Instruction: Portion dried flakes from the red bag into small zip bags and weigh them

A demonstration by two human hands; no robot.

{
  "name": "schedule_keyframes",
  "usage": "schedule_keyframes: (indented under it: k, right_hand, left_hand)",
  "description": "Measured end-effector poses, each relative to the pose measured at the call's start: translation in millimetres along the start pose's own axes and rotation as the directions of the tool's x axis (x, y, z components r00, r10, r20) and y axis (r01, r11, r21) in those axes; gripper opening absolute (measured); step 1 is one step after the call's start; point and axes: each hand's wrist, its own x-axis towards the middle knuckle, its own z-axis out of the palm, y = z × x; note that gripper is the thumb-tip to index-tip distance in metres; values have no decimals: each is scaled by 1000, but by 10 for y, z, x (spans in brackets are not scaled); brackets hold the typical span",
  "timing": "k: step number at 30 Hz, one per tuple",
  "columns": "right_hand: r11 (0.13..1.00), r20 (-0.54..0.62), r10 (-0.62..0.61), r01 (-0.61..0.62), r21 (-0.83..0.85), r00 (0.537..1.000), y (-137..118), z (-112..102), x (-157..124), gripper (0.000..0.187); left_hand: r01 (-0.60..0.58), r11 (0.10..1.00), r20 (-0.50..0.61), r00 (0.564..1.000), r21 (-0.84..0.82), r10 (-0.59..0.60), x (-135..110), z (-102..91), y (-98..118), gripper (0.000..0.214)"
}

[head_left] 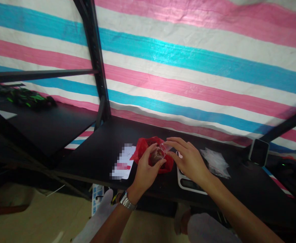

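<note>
A red plastic bag point(141, 147) stands with its mouth spread on the black shelf, dark brownish contents showing inside. Over its mouth, my left hand point(148, 165) curls thumb and fingers around a small clear plastic bag point(162, 151) with a rounded opening. My right hand point(186, 155) pinches the same clear bag from the right side. What lies inside the clear bag is hard to make out. A white digital scale point(180, 184) sits partly under my right hand. Left of the red bag lies a white printed sheet point(125, 163), partly blurred out.
Several clear plastic bags point(216, 162) lie in a pile right of the scale. A phone-like device point(259, 152) leans upright at the far right. A green and black toy car point(31, 97) stands on the left shelf. A metal upright point(96, 57) and striped sheeting point(188, 67) bound the back.
</note>
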Motion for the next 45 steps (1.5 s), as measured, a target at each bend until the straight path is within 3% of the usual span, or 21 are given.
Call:
schedule_keyframes:
  k: [5,8,10,13,17,20,23,25,27,29,32,35,38,41,43,45]
  right_hand:
    - [992,-75,77,-69,107,994,44,37,10,28]
    - [961,-94,200,-177,212,975,60,72,-2,29]
    - [940,-37,259,-243,239,965,47,108,-25,31]
    - [945,130,242,-264,191,962,7,208,-65,26]
    - [979,291,200,-201,-28,936,-43,412,-65,26]
    - [971,346,209,-152,-184,914,-61,540,-27,30]
    - [970,349,203,-140,-198,915,-37,588,-19,28]
    - [980,275,195,-180,-79,942,6,557,-48,28]
    - [964,121,222,-237,122,968,50,480,-100,28]
    - [906,4,296,-282,316,955,67,381,-165,29]
    - [791,63,372,-352,500,926,25,259,-273,34]
    - [700,109,420,-398,593,901,-4,191,-395,35]
    - [658,-37,555,-411,631,831,143,97,-529,38]
    - [627,-199,687,-431,649,699,485,-35,-673,45]
    - [591,-198,740,-480,648,643,748,-80,-761,52]
    - [578,-147,755,-543,609,639,977,-51,-828,56]
  left_hand:
    - [-26,999,-63,998,-26,24,14,-27,-3,54]
    - [-51,978,-145,989,-203,21,69,-103,16,54]
    - [-22,926,-162,986,-376,-43,121,-173,41,55]
    - [53,826,-138,978,-561,-156,190,-268,81,58]
    - [176,716,-10,969,-675,-248,209,-309,126,57]
    - [323,613,159,938,-721,-308,169,-279,155,50]
    - [422,556,287,904,-716,-317,111,-222,160,47]
    - [435,573,313,900,-695,-303,75,-183,146,48]
    - [409,632,304,912,-658,-274,41,-149,122,51]
    - [363,712,292,929,-602,-226,6,-117,97,53]
    - [279,840,340,933,-465,-122,-60,-60,72,53]
    - [107,964,378,926,-242,-8,-132,10,74,51]
    - [-140,989,329,937,42,118,-172,86,76,44]
    - [-288,918,232,946,272,228,-160,164,35,37]
    - [-311,888,207,945,339,252,-130,218,-17,34]
    - [-325,872,239,938,367,249,-94,274,-75,35]
